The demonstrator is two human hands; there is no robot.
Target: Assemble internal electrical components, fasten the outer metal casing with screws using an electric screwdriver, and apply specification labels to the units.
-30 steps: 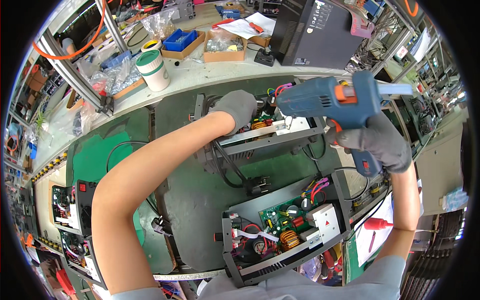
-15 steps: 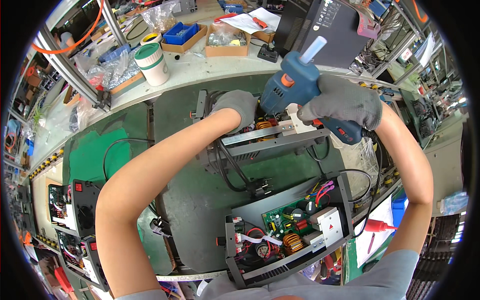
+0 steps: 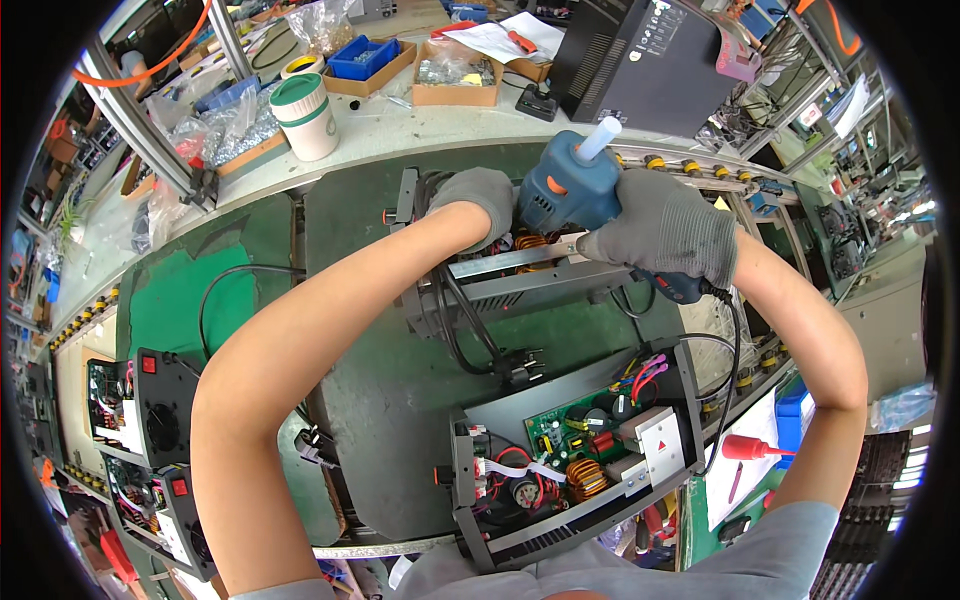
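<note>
My right hand (image 3: 668, 228), in a grey glove, is wrapped around the handle of a blue hot glue gun (image 3: 565, 190). A translucent glue stick (image 3: 600, 138) sticks out of its back end, and its nozzle is hidden below. The gun is over the far open-topped electronics unit (image 3: 530, 292), near its copper coil. My left hand (image 3: 478, 205), also gloved, reaches into the left part of that unit beside black cables; its fingers are hidden. A second open unit (image 3: 580, 465) lies nearer to me, showing a green circuit board, a copper coil and coloured wires.
The units lie on a dark green work surface (image 3: 390, 420). More units (image 3: 165, 410) stand at left. Behind are a white cup with a green lid (image 3: 305, 118), parts boxes (image 3: 455, 85) and a black machine case (image 3: 650, 65). A red bottle (image 3: 745, 448) lies at right.
My right hand has brought the glue gun lower and slightly left, closer to the far unit, and the glue stick has come down with it. My left hand has stayed nearly in place.
</note>
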